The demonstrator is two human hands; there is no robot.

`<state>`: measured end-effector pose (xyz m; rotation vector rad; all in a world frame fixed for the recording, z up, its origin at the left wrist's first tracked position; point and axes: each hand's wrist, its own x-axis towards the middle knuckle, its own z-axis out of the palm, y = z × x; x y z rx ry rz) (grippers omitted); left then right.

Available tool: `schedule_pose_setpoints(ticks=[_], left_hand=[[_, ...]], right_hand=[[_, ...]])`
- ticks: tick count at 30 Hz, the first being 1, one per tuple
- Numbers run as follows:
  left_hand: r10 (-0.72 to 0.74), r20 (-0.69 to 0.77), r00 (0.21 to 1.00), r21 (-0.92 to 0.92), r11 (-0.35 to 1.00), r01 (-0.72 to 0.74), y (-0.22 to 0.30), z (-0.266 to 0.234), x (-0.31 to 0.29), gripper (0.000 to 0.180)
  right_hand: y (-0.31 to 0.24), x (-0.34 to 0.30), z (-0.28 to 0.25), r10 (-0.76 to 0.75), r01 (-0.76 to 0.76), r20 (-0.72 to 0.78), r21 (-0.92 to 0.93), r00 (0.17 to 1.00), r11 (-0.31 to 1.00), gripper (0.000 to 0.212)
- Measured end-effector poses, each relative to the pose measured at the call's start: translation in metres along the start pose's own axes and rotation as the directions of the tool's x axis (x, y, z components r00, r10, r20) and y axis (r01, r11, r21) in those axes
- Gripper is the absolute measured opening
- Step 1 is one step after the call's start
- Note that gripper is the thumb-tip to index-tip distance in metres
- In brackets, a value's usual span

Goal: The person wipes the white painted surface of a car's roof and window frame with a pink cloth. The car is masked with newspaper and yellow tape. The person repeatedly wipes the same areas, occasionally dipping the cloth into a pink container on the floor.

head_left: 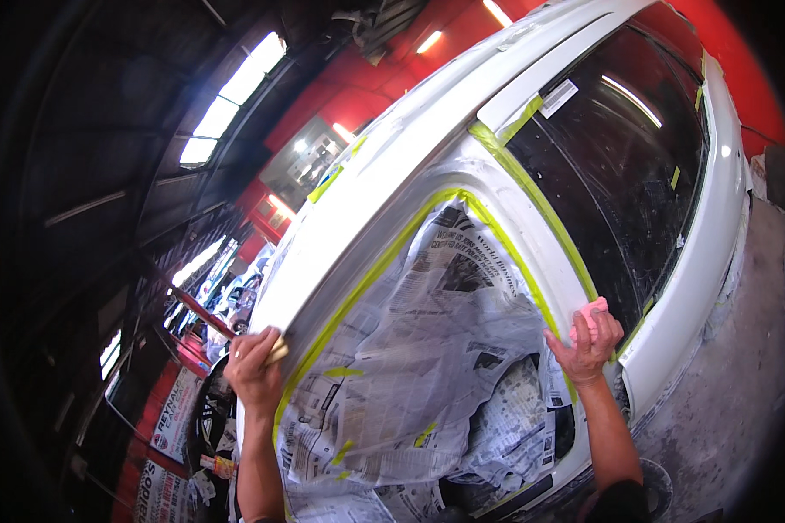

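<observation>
A white car body (427, 144) fills the middle, its door opening covered with newspaper masking (410, 349) edged in yellow-green tape (344, 309). At the opening's left, my left hand (253, 370) is closed around a small pale-yellow block (277, 351) against the white roof-side frame. Its exact kind does not show. My right hand (591, 349) grips a pink, crumpled, sponge-like piece (590, 315) on the pillar between the opening and the dark rear window (624, 166). The thumb is spread toward the opening's taped edge.
More tape (541, 209) runs along the rear window's edge. A grey floor (715, 349) lies at right. Bright window panels (235, 96) and a red wall (323, 96) stand behind. At lower left are white signs (176, 414) and a dark round shape.
</observation>
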<state>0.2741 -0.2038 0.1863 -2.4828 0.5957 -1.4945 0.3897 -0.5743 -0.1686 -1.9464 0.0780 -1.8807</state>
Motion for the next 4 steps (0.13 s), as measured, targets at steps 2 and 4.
schedule_pose_setpoints(ticks=[2, 4], left_hand=[[0.115, -0.012, 0.993, -0.032, 0.993, -0.115, 0.021, 0.035, 0.041, 0.032], [0.164, -0.027, 0.986, -0.069, 0.984, -0.165, 0.042, 0.048, 0.07, 0.031]], right_hand=[[0.004, -0.002, 0.0, -0.004, 0.004, 0.012, -0.005, 1.0, 1.0, 0.072], [0.002, -0.002, 0.001, 0.021, -0.021, 0.005, 0.002, 1.0, 1.0, 0.071]])
